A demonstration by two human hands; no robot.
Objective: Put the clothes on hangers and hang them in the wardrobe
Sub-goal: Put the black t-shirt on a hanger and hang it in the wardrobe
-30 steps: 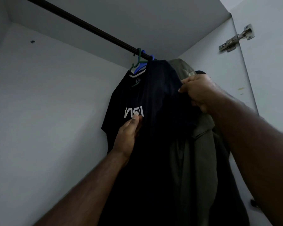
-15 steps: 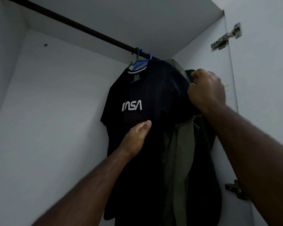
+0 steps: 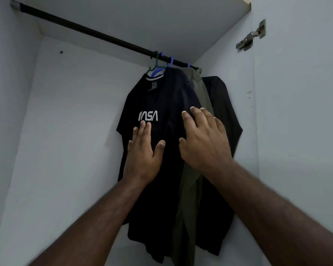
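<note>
Right hand [image 3: 204,143] released the shirt [image 3: 173,104], now flat.

Home bedroom wardrobe interior, plain white panels, dark hanging rail [image 3: 96,33] under the top board, metal door hinge [image 3: 251,38] at right, shirts [image 3: 161,104] on plastic hangers [image 3: 156,66]
</note>
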